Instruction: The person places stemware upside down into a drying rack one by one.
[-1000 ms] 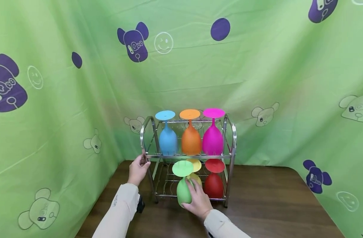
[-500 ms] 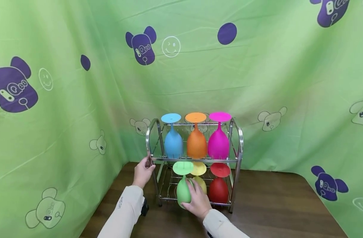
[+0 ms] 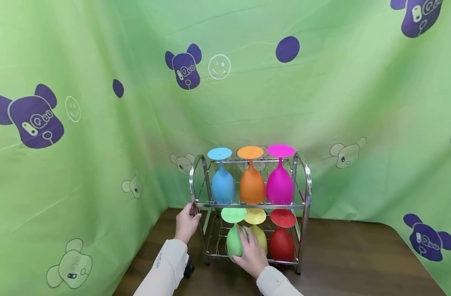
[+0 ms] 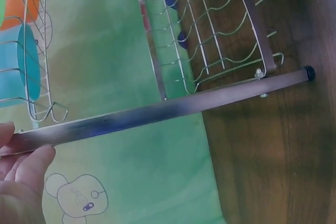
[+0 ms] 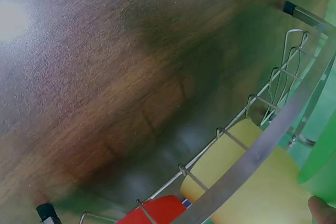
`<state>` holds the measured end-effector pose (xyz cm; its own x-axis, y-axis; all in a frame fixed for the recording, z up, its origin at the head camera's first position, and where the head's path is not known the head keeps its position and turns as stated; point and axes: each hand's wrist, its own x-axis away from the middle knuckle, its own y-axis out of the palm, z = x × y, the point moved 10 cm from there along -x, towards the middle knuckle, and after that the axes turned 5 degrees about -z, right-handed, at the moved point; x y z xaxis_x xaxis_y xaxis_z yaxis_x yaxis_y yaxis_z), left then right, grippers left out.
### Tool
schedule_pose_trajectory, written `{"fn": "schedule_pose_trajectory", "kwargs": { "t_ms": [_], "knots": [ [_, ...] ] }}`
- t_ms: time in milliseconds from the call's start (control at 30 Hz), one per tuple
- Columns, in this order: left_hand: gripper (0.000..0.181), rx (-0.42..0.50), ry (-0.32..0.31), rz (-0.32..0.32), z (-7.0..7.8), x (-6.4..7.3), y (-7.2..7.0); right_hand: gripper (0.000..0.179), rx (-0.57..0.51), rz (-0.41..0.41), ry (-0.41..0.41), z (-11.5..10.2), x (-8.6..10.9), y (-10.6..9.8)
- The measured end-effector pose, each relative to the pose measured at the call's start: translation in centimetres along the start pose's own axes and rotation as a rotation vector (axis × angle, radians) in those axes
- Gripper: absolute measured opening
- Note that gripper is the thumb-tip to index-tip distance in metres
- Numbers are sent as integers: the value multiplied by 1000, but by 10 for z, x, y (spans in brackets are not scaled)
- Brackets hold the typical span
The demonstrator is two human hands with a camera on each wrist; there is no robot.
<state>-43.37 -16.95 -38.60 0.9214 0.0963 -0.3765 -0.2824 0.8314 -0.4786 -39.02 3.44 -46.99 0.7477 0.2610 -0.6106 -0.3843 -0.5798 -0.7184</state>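
Observation:
My right hand point(image 3: 253, 255) holds an upside-down light green wine glass point(image 3: 234, 243) by its bowl, fingers over the right side. The glass is at the front left of the lower tier of a two-tier metal rack point(image 3: 251, 206), its foot up. Beside it on that tier stand an upside-down yellow wine glass point(image 3: 256, 216), partly hidden by my right hand, and a red one point(image 3: 282, 246). My left hand point(image 3: 187, 223) pinches the rack's left post between thumb and fingers; the left wrist view shows this post point(image 4: 157, 111) running between them.
Blue point(image 3: 223, 187), orange point(image 3: 252, 187) and magenta point(image 3: 280, 187) wine glasses stand upside down on the upper tier. The rack stands on a brown wooden table point(image 3: 351, 250). A green printed curtain point(image 3: 255, 98) hangs behind and at the sides.
The right hand has brought the green wine glass left and back toward the lower tier, uncovering more of the yellow one. The left hand stays on the post. The head view has shifted.

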Motion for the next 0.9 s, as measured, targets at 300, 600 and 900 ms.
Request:
{"fn": "schedule_pose_trajectory", "kwargs": {
  "t_ms": [300, 600, 900],
  "knots": [
    [41, 8, 2, 13, -3, 3, 1, 91, 39, 41, -52, -4, 2, 11],
    [40, 30, -1, -20, -1, -4, 7, 90, 44, -33, -9, -3, -12, 20],
    [42, 28, -20, -33, -6, -3, 6, 86, -10, -100, 64, -2, -18, 36]
  ]
}}
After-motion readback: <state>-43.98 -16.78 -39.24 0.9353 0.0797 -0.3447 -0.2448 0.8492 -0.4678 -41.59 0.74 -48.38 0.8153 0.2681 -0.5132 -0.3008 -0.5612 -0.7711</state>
